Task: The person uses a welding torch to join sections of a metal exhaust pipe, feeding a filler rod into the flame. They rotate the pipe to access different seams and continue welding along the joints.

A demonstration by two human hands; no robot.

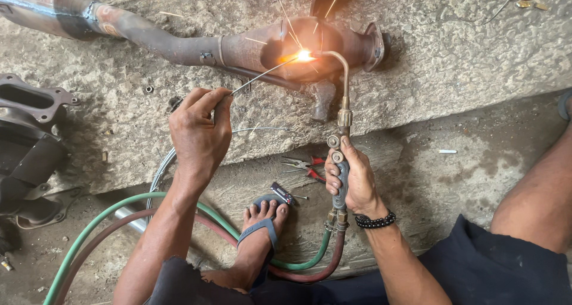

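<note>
One rusty exhaust pipe [238,45] lies across a rough concrete slab [453,60], and one bright flame with sparks [304,55] burns on its swollen middle. The left hand [199,132] pinches one thin filler rod [262,73] between thumb and fingers, the rod's tip at the flame. The right hand [351,180] is wrapped tight round one torch [341,120], whose curved nozzle meets the same spot. Two hoses, one green [107,212] and one dark red [89,251], run from the torch's base past one sandalled foot [265,221]. One pair of red-handled pliers [307,165] lies just below the slab's front edge, between the hands. One dark metal part [27,138] fills the left edge. Open ground lies right of the torch, towards the person's bare knee [536,192].
</note>
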